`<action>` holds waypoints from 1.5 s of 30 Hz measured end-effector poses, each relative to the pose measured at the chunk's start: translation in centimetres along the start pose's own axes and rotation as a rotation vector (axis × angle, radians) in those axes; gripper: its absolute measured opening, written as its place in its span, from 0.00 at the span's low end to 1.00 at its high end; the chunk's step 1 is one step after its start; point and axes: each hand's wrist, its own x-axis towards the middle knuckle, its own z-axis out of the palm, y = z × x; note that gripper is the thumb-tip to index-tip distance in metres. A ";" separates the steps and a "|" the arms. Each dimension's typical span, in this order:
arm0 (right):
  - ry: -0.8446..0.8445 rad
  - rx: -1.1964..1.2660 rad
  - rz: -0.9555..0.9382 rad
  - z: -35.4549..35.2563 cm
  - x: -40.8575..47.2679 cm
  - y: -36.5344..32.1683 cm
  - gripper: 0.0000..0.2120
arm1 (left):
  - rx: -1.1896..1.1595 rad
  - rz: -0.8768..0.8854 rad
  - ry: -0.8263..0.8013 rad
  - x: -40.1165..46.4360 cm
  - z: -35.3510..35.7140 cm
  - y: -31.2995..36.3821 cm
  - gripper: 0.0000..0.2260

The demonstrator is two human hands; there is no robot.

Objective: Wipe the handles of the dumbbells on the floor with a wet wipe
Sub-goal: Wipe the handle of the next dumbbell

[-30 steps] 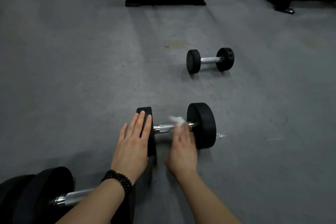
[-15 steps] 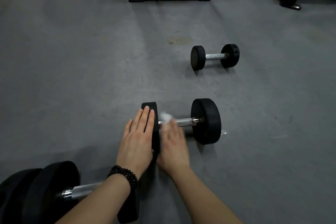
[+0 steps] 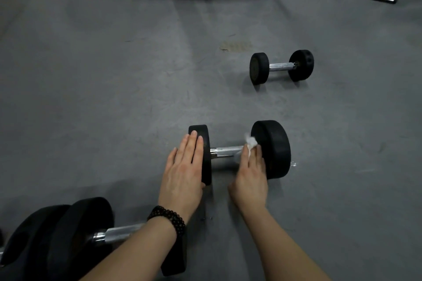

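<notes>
Three dumbbells on the floor, my left hand (image 3: 182,173) flat on the middle dumbbell (image 3: 271,150) at 6 o'clock, my right hand (image 3: 250,173) pressing the wet wipe (image 3: 250,142) on its handle (image 3: 226,151), fingers curled round it

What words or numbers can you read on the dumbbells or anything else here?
None can be read.
Middle dumbbell: black ends, no marks showing.
Far dumbbell: round dents on one end, no readable number.
Near dumbbell: too dark to tell.
Wet wipe and floor: no writing.
</notes>
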 end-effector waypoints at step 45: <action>-0.062 -0.250 -0.257 0.1 5.4 -1.1 0.45 | 0.026 0.016 -0.085 9.2 0.0 -2.2 0.65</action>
